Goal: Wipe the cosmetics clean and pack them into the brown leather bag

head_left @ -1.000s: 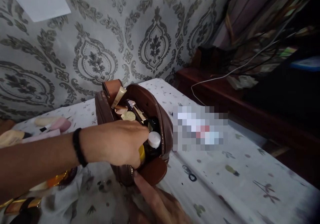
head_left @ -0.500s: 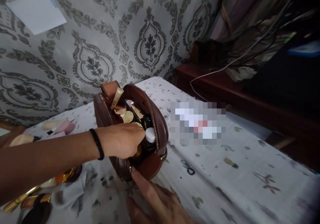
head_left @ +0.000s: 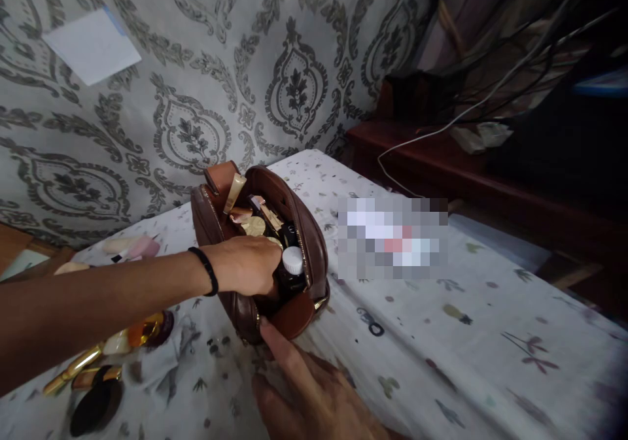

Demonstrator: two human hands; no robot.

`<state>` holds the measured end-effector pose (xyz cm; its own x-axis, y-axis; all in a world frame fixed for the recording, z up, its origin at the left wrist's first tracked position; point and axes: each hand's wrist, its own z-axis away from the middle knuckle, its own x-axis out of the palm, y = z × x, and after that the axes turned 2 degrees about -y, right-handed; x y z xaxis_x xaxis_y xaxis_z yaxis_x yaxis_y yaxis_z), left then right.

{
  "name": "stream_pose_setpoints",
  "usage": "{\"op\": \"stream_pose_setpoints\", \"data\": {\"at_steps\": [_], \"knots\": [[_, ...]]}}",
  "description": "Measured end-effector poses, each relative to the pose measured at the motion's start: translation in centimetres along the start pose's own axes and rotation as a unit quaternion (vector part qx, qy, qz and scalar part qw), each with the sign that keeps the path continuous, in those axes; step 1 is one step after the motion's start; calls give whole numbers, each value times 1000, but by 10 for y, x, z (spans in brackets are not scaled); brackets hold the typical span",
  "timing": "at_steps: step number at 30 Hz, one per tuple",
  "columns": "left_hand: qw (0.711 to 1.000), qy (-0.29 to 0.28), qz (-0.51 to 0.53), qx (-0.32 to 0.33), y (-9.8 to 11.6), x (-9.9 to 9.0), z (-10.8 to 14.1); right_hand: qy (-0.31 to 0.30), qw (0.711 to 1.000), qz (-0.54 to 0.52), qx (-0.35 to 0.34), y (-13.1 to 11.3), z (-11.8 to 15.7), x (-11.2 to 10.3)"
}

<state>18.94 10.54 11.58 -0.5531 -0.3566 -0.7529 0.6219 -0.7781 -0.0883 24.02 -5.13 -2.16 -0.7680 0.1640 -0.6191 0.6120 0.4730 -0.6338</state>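
Note:
A brown leather zip bag (head_left: pixel 321 257) stands unzipped on the patterned sheet. My left hand (head_left: pixel 250 263), with a dark band at the wrist, reaches down into it; its fingertips are hidden inside, so any hold cannot be seen. Close to that hand are a dark bottle with a white cap (head_left: pixel 293 260) and a round gold item (head_left: pixel 253 225). A beige tube (head_left: pixel 234 193) leans up at the far end of the bag. My right hand (head_left: pixel 314 388) lies open at the near end, fingers apart, its index fingertip against the zip edge.
Left of the bag lie a black round compact (head_left: pixel 96 407), a gold tube (head_left: pixel 73 369), an amber bottle (head_left: pixel 147 330) and a pink item (head_left: pixel 143 247). A blurred-out object (head_left: pixel 392 237) is to the right. Wallpaper stands behind; a white cable (head_left: pixel 441 129) crosses dark red furniture (head_left: pixel 363 139).
My left hand sits slightly deeper in the bag, and a yellowish thing seen below it is now out of sight. My right index finger stays at the bag's edge. The view has shifted slightly.

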Motion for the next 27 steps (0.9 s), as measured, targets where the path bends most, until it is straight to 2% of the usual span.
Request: {"op": "stream_pose_setpoints", "data": {"at_steps": [5,11,14,18,21,24,27], "knots": [[999,9,32,0,-8,7,-3,1,994,76,-81,-1,-1,-4],[997,45,64,-14,-17,21,-4,-9,993,87,-75,-3,1,-2],[996,44,82,-15,-17,23,-5,-10,993,90,-76,-3,1,-1],[997,38,61,1,-16,14,-1,-28,992,100,-68,-2,0,-4],[998,31,33,46,-16,2,9,-21,990,111,-89,-1,0,-5],[996,-8,3,91,-15,-9,23,-12,995,73,-70,-2,0,-4],[992,-48,-29,112,-14,-10,34,2,999,42,-31,-2,0,-3]]}}
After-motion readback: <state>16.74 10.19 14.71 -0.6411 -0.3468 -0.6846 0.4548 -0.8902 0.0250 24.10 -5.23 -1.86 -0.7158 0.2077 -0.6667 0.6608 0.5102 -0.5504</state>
